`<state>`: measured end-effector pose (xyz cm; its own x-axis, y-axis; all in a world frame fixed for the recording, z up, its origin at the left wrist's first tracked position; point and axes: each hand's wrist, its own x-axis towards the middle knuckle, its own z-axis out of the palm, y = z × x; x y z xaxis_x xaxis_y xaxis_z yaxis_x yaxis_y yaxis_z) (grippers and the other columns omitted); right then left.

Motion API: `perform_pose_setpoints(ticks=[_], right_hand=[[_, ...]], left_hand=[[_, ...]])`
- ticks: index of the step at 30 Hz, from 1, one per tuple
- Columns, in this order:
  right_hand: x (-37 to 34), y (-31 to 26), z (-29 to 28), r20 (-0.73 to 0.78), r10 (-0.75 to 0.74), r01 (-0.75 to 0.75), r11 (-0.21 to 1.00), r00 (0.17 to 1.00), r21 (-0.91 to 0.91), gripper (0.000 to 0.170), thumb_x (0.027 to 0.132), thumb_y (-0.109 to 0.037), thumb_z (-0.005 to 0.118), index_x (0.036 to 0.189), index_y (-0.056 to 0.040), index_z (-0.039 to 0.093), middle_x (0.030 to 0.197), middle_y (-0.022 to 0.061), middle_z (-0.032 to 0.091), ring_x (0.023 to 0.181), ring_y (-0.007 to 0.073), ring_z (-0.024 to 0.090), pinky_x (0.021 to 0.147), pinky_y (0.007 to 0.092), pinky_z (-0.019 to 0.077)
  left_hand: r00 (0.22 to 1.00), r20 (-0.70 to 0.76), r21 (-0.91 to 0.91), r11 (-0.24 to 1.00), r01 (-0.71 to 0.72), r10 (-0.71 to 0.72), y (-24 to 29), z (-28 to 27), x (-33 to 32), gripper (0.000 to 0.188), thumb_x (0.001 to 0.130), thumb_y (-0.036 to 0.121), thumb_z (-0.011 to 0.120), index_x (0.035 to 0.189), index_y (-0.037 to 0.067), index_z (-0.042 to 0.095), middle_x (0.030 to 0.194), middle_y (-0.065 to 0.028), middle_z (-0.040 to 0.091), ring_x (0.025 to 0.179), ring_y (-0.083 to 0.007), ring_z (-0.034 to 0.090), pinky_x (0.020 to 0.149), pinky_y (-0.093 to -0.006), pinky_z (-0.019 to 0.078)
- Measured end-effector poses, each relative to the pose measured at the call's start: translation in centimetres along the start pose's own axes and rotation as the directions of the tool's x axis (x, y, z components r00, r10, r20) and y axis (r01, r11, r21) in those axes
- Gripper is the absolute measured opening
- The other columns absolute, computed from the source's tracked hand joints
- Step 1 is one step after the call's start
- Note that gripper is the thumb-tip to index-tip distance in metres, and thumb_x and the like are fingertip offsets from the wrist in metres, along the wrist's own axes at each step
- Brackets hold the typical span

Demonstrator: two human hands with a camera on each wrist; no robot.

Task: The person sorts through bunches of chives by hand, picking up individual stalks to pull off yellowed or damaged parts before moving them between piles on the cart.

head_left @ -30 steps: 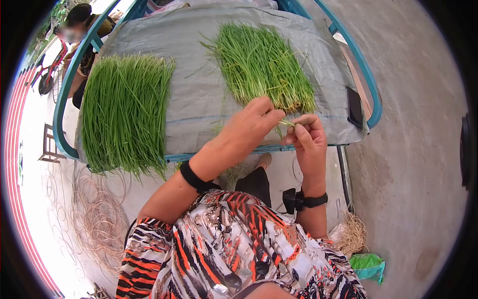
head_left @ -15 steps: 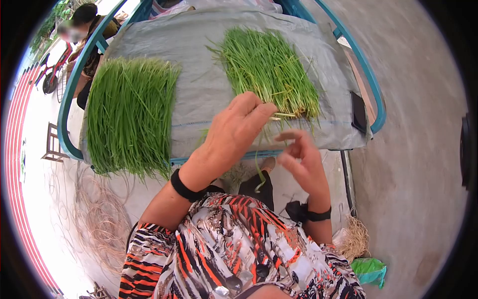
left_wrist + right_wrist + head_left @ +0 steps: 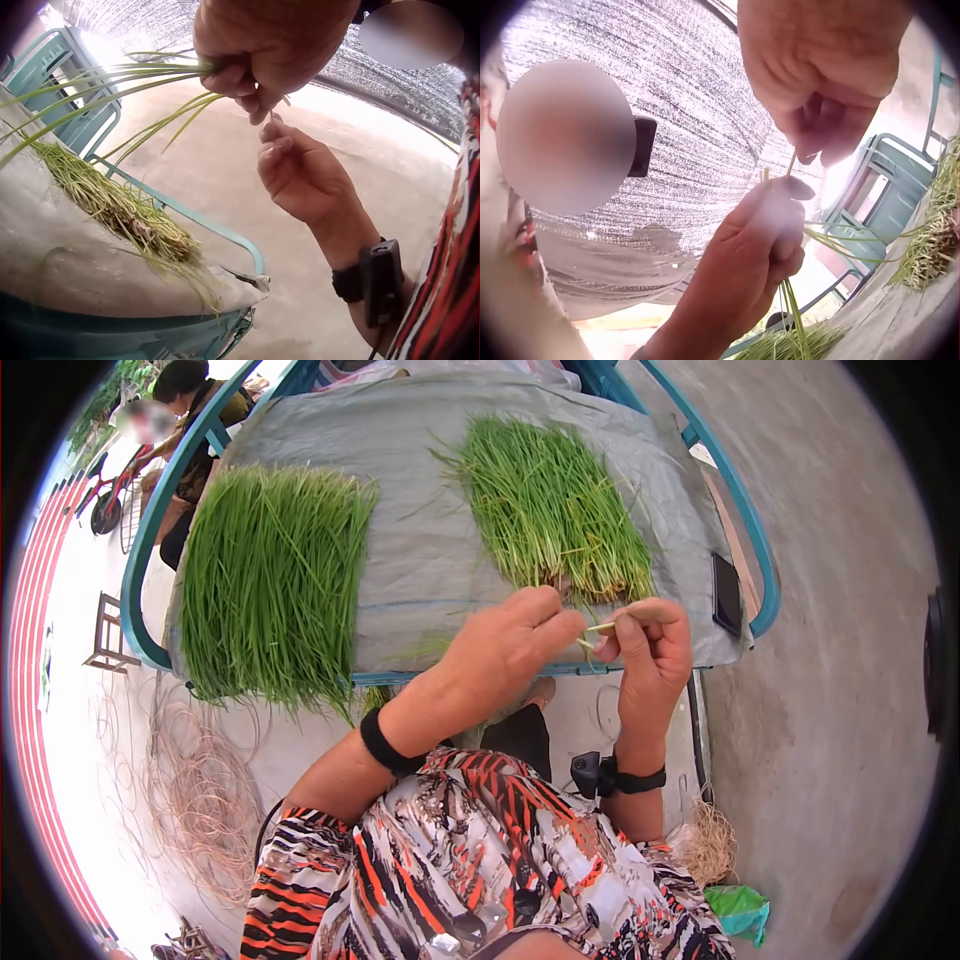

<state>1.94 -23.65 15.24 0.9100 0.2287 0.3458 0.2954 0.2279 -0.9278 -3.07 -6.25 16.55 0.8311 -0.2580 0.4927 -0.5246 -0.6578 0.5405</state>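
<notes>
"Both pinching?"
"Yes. Left hand (image 3: pixel 508 647) grips the stalks (image 3: pixel 601 627); I'd keep that light, against bruising. Right hand (image 3: pixel 655 653) pinches their pale ends; short, gentle tugs seem best."
"Their look?"
"Slim, green-leaved, whitish at the ends, held between the hands near the yellow-flecked right pile (image 3: pixel 555 500)."

This looked like a shaded open-air yard; bare concrete ground (image 3: pixel 820 640) ran beside a blue metal frame (image 3: pixel 132 578); silvery sheeting (image 3: pixel 697 90) spread overhead; greenery (image 3: pixel 105 402) and a red bike (image 3: pixel 105 513) showed beyond in daylight; a wooden stool (image 3: pixel 112 659) stood nearby.
</notes>
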Motion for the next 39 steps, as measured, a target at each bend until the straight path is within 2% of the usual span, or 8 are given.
perform_pose_setpoints(ticks=[3,6,9,12,16,24,27,39], right_hand=[[0.1,0.8,-0.2,-0.169,0.039,-0.011,0.986,0.985,0.164,0.011,0.092,-0.003,0.051,0.103,-0.0025,0.051,0.087,0.0070,0.059,0.057,0.0077,0.051,0.053,0.0198,0.0446],[0.5,-0.4,-0.4,-0.047,0.054,-0.047,0.987,0.997,0.152,0.016,0.092,-0.003,0.049,0.109,-0.0022,0.049,0.090,0.0074,0.058,0.056,0.0073,0.048,0.051,0.0204,0.0443],[-0.4,-1.6,2.3,0.314,0.120,-0.097,0.991,0.942,-0.089,0.021,0.091,-0.005,0.050,0.112,-0.0015,0.049,0.088,0.0058,0.058,0.054,0.0063,0.049,0.048,0.0193,0.0425],[-0.6,-0.9,2.2,0.496,0.332,-0.246,0.941,0.802,-0.232,0.017,0.092,-0.011,0.051,0.107,-0.0009,0.052,0.079,0.0032,0.058,0.050,0.0062,0.049,0.046,0.0194,0.0425],[-1.2,1.9,0.8,0.561,0.535,-0.689,0.719,0.632,0.091,0.022,0.096,-0.021,0.048,0.099,-0.0013,0.056,0.068,-0.0001,0.054,0.045,0.0058,0.046,0.044,0.0215,0.0439],[-3.6,7.9,-2.1,0.582,0.678,-0.892,0.369,0.450,0.260,0.022,0.097,-0.024,0.047,0.102,-0.0037,0.056,0.067,-0.0025,0.050,0.044,0.0047,0.041,0.046,0.0238,0.0449],[-5.0,9.4,-2.8,0.598,0.679,-0.905,0.308,0.425,0.293,0.022,0.097,-0.023,0.047,0.102,-0.0035,0.056,0.066,-0.0029,0.048,0.045,0.0047,0.042,0.048,0.0243,0.0453],[-8.9,11.4,-5.2,0.567,0.719,-0.911,0.377,0.402,0.169,0.021,0.096,-0.020,0.047,0.105,-0.0021,0.056,0.065,-0.0023,0.048,0.048,0.0058,0.044,0.053,0.0249,0.0471]], left_hand=[[1.000,-0.013,-0.044,0.999,-0.003,0.002,0.3,-0.5,-0.3,0.032,0.069,0.006,0.063,0.099,0.006,0.051,0.084,-0.0111,0.046,0.080,-0.0326,0.052,0.065,-0.0392,0.0456],[0.988,-0.089,-0.258,0.961,0.102,-0.129,1.1,-1.0,-0.8,0.019,0.081,0.008,0.060,0.098,0.005,0.053,0.083,-0.0124,0.049,0.071,-0.0294,0.053,0.063,-0.0381,0.0458],[0.936,0.009,-0.632,0.723,0.279,-0.353,2.3,-1.8,-0.3,0.011,0.093,0.014,0.050,0.098,0.005,0.054,0.080,-0.0094,0.057,0.063,-0.0173,0.052,0.057,-0.0307,0.0438],[0.829,0.020,-0.682,0.599,0.420,-0.559,2.2,-2.7,-0.1,0.019,0.098,0.020,0.042,0.098,0.006,0.054,0.078,-0.0045,0.062,0.060,-0.0063,0.047,0.052,-0.0221,0.0383],[0.741,-0.221,-0.773,0.577,0.263,-0.634,-3.1,-2.0,0.2,0.023,0.100,0.024,0.038,0.098,0.007,0.054,0.082,-0.0031,0.064,0.060,-0.0029,0.044,0.049,-0.0170,0.0341],[0.420,-0.113,-0.992,0.124,-0.001,-0.900,-13.2,0.9,-2.6,0.020,0.099,0.022,0.039,0.099,0.005,0.050,0.095,-0.0109,0.062,0.074,-0.0171,0.054,0.068,-0.0313,0.0482],[0.422,-0.106,-0.994,0.085,-0.069,-0.900,-14.9,2.0,-3.5,0.022,0.100,0.021,0.034,0.099,0.002,0.046,0.092,-0.0133,0.059,0.076,-0.0228,0.058,0.071,-0.0374,0.0509],[0.605,-0.149,-0.977,0.023,-0.212,-0.782,-16.1,2.2,-4.8,0.017,0.099,0.017,0.039,0.094,0.003,0.046,0.072,-0.0014,0.041,0.061,-0.0106,0.038,0.053,-0.0243,0.0348]])
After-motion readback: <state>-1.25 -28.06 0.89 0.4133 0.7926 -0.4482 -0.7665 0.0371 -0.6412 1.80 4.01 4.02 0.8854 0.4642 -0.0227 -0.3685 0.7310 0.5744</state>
